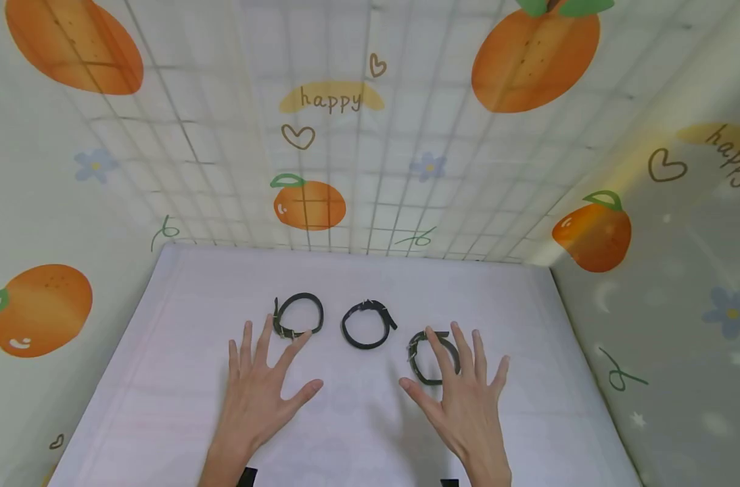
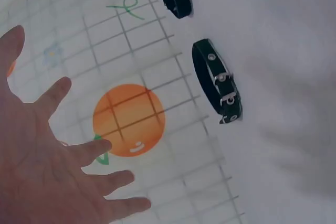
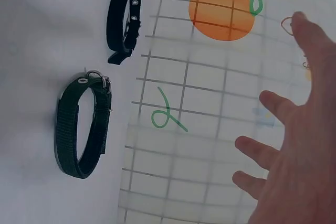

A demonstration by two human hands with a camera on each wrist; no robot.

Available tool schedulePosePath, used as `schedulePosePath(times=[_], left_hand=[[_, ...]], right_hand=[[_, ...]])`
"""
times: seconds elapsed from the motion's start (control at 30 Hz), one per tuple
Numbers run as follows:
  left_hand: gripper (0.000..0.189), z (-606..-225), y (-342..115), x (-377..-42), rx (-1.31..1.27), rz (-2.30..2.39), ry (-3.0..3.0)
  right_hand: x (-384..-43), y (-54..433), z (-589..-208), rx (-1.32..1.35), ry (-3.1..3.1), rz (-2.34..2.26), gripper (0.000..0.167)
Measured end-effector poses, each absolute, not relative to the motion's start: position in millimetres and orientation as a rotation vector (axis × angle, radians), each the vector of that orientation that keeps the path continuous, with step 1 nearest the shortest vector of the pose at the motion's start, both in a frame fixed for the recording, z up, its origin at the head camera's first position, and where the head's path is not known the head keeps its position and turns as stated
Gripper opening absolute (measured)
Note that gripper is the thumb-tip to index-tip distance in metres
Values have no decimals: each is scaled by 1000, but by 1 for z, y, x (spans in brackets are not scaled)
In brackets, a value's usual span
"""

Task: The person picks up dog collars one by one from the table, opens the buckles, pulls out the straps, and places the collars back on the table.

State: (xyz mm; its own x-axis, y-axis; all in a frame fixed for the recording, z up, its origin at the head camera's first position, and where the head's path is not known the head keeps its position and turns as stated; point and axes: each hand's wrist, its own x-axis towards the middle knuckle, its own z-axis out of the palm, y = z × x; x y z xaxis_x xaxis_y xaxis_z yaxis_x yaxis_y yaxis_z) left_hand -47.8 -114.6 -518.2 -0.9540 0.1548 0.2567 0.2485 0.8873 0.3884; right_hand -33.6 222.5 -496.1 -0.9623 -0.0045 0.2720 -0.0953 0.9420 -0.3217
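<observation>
Three buckled collars stand as closed loops on the white tabletop. The left collar (image 1: 301,295) is dark green; its metal buckle and eyelets show in the left wrist view. A black collar (image 1: 365,346) occupies the middle, its strap end sticking out to the right. At the right is another dark green collar (image 1: 431,382) with a metal ring and buckle, partly hidden by fingers in the head view. My left hand (image 1: 257,396) is spread, fingers straight, close to the left collar. With fingers likewise spread, my right hand (image 1: 470,399) hovers over the right collar. Neither hand holds anything.
The white table (image 1: 181,291) is bounded at the back by a pale curtain (image 1: 388,135) printed with oranges and hearts, with a wire grid showing through. Similar printed cloth hangs along the left and right sides.
</observation>
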Motion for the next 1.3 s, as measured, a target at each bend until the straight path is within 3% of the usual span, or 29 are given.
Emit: schedulePosePath(times=[0.33, 0.67, 0.9, 1.3], left_hand=[[53, -520, -91, -42, -321, -1162, -2835], [47, -530, -70, -40, -273, -1527, -2814], [35, -543, -55, -43, -271, -1941, -2632], [47, -558, -37, -44, -202, -2344, -2540]], right_hand=[[-33, 225, -504, -6, -2817, 546, 82], [-32, 230, -515, -66, -2820, 555, 78], [-34, 232, -519, -152, -2833, 534, 61], [-44, 245, -549, -341, -2806, 597, 42]])
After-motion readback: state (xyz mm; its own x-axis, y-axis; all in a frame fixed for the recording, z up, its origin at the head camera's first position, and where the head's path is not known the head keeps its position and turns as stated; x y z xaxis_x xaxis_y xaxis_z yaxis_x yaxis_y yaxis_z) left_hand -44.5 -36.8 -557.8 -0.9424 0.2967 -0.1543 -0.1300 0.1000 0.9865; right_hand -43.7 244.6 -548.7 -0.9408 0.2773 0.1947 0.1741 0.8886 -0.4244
